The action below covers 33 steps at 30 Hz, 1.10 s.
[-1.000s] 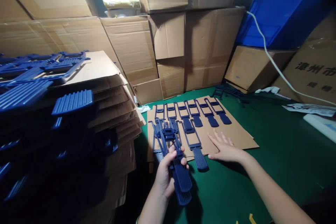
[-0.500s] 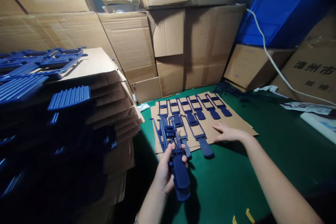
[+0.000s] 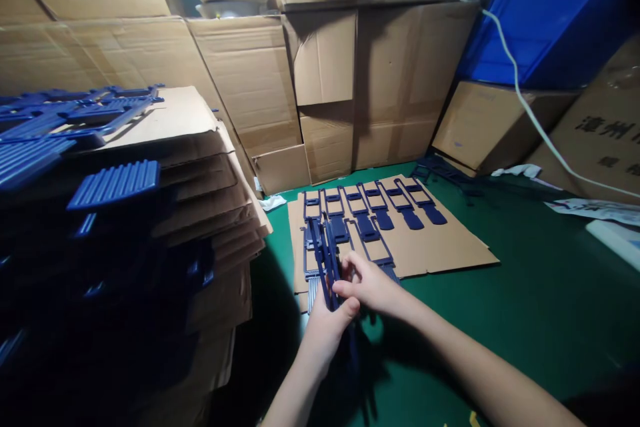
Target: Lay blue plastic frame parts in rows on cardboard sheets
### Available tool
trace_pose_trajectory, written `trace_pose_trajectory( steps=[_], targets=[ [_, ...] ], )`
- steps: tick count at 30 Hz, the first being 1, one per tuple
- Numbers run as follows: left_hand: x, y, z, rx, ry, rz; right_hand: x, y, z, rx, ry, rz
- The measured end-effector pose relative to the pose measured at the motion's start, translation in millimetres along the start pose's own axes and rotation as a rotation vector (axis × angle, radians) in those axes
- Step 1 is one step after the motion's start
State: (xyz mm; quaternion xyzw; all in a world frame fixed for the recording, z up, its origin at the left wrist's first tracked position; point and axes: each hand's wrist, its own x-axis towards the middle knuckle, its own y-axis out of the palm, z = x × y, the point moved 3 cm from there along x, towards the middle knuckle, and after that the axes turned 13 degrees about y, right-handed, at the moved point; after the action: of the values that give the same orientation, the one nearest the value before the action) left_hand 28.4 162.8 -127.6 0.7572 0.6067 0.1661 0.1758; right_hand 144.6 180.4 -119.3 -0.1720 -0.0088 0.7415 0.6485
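My left hand point(image 3: 325, 333) is closed round a small stack of dark blue plastic frames point(image 3: 327, 257), now turned edge-on over the near left part of a cardboard sheet point(image 3: 450, 250). My right hand point(image 3: 373, 283) meets it there, thumb and fingers pinching at the stack's right side. How many pieces it grips is hidden. On the sheet, similar blue frames with flat tongue-like ends point(image 3: 413, 217) lie in a back row. Others lie in a front row, partly covered by my hands. One ribbed end point(image 3: 314, 293) shows left of the stack.
At left rises a tall stack of cardboard layers point(image 3: 200, 167) with more blue plastic pieces point(image 3: 120, 180) jutting out. Cardboard boxes point(image 3: 395, 87) wall the back of the green table point(image 3: 530, 280). A blue bin point(image 3: 540, 20) and a white cable point(image 3: 520, 97) are at right.
My right hand has come left from the sheet to the stack and closed on it. My left hand has turned the stack from face-up to edge-on. Another frame shows at the front row's left.
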Motion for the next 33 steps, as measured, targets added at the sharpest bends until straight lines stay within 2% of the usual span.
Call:
trace_pose_trajectory(
  steps=[3,5,7,9,12,14,15,18,21,24,28,33],
  targets=[
    [4,2.4,-8,0.217,0.152,0.059,6,10,-10,0.396,-0.090,0.074],
    [4,2.9,-11,0.290,0.142,0.081,7,14,-12,0.580,-0.111,0.094],
    [2,2.6,-14,0.301,0.118,0.044,6,10,-8,0.722,-0.086,0.060],
    [-2,2.2,-16,0.257,0.079,-0.025,5,-5,-4,0.835,-0.039,-0.008],
    [-5,0.1,-16,0.161,0.018,-0.125,9,-44,-2,0.919,0.022,-0.104],
    [-3,-3.4,-15,0.120,0.047,-0.171,15,-75,-9,0.925,-0.046,-0.257],
    [-1,-5.4,-14,0.113,0.074,-0.187,18,-88,-15,0.892,-0.076,-0.375],
    [2,-8.8,-10,0.119,0.105,-0.177,28,-108,-38,0.776,-0.045,-0.657],
    [0,-4.7,-8,0.150,0.075,-0.083,37,-101,-53,0.758,0.032,-0.706],
    [-4,1.1,-11,0.200,0.110,-0.014,39,-87,-55,0.679,0.057,-0.694],
    [-5,4.7,-14,0.249,0.142,0.010,40,-80,-54,0.643,0.069,-0.715],
    [-5,6.3,-13,0.208,0.125,-0.009,45,-74,-65,0.754,0.068,-0.776]
  ],
)
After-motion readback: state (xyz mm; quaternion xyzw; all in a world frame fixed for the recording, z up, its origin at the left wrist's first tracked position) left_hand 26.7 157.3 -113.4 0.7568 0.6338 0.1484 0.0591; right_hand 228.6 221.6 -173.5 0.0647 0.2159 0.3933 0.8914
